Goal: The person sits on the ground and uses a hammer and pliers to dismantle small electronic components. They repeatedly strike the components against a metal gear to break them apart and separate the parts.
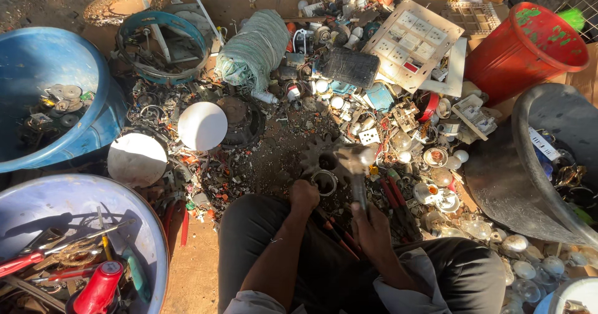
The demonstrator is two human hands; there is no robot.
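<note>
On the scrap-strewn ground, the right hand (372, 222) grips a hammer (355, 171) while the left hand (304, 194) pinches a metal ring (324, 182); short, square blows would suit, left fingers clear.

Two round blue plastic tubs sit on the left, one far (43, 84) and one near (37, 205). One red plastic bucket (523, 49) stands far right, and one large dark grey basin (536, 158) lies on the right. Two white round domed lamp covers (202, 126) (137, 159) lie left of centre. One white square switch panel (414, 43) leans far right of centre. One grey ribbed hose coil (252, 49) lies far centre. Small bulbs and fittings are too many to count.
</note>
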